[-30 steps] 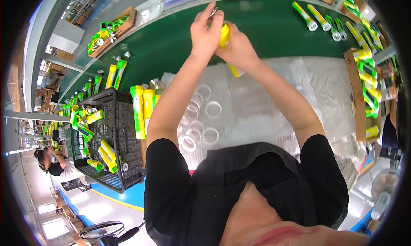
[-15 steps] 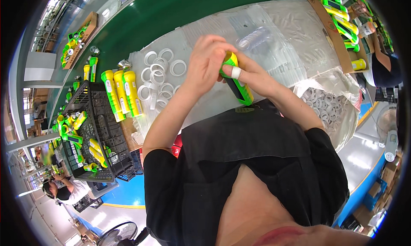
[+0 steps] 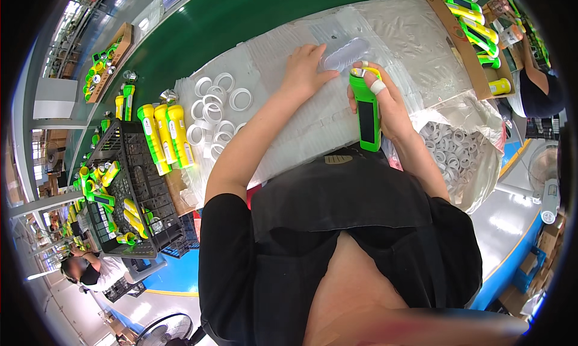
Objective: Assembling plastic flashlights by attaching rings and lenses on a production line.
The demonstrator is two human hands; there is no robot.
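Left hand (image 3: 304, 69) now off the green flashlight (image 3: 366, 108), flat on the plastic-covered tabletop (image 3: 313, 123); right hand (image 3: 385, 102) grips flashlight. White rings (image 3: 214, 105) left; cardboard tray (image 3: 460, 42) beyond right.

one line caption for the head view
Right hand holds a green flashlight upright while left hand rests on clear plastic sheet.

Bench (image 3: 229, 21): a green top ran beyond the fingers, draped in clear plastic sheet (image 3: 415, 45).
Floor (image 3: 174, 274): blue with a yellow line, well behind the fingers; pale and glossy at the right.
Crate (image 3: 129, 189): black mesh, far left of the fingers.
Fan (image 3: 162, 331): stood at the lower edge.
Light: bright, glaring off the floor.
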